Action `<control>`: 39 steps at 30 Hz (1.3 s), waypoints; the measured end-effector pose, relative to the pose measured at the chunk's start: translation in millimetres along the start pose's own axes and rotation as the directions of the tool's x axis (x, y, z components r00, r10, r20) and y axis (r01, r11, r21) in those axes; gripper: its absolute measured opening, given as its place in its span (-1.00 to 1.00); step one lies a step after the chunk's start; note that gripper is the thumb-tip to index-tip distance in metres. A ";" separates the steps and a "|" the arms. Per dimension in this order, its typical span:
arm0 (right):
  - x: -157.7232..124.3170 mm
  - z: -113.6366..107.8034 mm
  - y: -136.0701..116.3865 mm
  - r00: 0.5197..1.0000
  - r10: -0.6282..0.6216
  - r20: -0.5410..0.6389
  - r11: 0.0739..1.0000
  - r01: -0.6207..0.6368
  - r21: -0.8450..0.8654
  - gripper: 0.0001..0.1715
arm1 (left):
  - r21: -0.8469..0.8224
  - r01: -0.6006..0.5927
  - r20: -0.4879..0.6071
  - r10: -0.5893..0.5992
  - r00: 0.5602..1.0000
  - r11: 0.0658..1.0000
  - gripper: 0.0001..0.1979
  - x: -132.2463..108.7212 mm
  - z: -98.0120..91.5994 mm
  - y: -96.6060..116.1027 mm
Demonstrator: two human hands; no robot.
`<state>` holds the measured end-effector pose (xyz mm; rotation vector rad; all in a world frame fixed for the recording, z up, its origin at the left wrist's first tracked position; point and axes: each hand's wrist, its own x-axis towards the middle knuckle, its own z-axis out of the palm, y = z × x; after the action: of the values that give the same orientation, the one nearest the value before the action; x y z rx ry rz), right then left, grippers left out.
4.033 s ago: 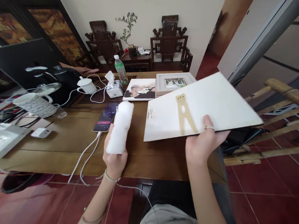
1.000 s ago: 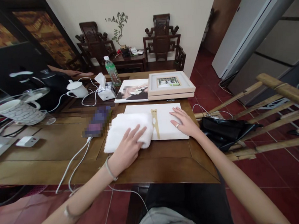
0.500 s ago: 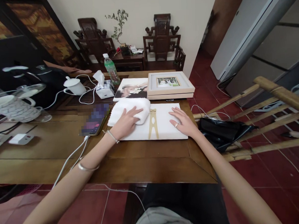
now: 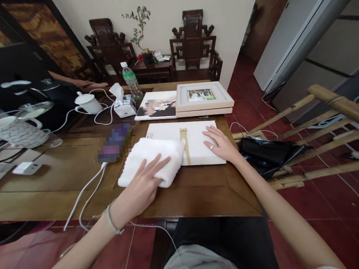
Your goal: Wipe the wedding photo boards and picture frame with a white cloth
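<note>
A folded, fluffy white towel (image 4: pixel 148 152) lies beneath my left hand (image 4: pixel 148 179), whose fingers press down on it from above. The towel covers the lower left of a flat white panel (image 4: pixel 163 129) and overhangs its front edge onto the table. On the panel's face is a gold-coloured, two-legged stand piece (image 4: pixel 184 140); the towel hides its left leg. My right hand (image 4: pixel 221 144), wearing a ring, rests with fingers spread on the panel's right side. Small dark print shows at the panel's upper left.
Behind the panel lie a framed picture (image 4: pixel 203 96) and a photo print (image 4: pixel 155 105). Left of the towel are a phone (image 4: pixel 113 144) with a white cable, a tissue pack (image 4: pixel 124 105), a bottle (image 4: pixel 131 82) and a lidded cup (image 4: pixel 88 103). Another person's arm (image 4: pixel 75 82) shows beyond.
My left hand has drawn the towel toward me and to the left, over the panel's front edge, uncovering the print. My right hand stays on the panel.
</note>
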<state>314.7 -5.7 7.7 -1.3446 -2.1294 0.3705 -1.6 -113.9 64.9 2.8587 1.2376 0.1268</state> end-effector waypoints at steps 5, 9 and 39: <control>0.0 -0.8 -0.9 1.000 0.008 0.001 1.000 -0.008 0.002 -0.49 | 0.004 0.026 0.021 -0.026 0.999 1.000 -0.61 13.3 -1.3 -10.9; -0.2 -2.0 -1.1 1.000 0.008 0.002 1.000 -0.008 0.005 -0.50 | 0.019 0.068 0.041 -0.069 0.997 0.997 -0.62 55.0 -1.1 -40.1; 2.6 -0.5 5.5 0.998 -0.008 -0.059 1.000 0.010 0.021 -0.51 | 0.006 0.160 0.030 -0.160 0.987 0.987 -0.64 97.9 2.7 -65.9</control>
<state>318.2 -1.0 6.1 -1.3175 -2.0764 0.3449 17.5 2.6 65.0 2.7386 1.4560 0.0768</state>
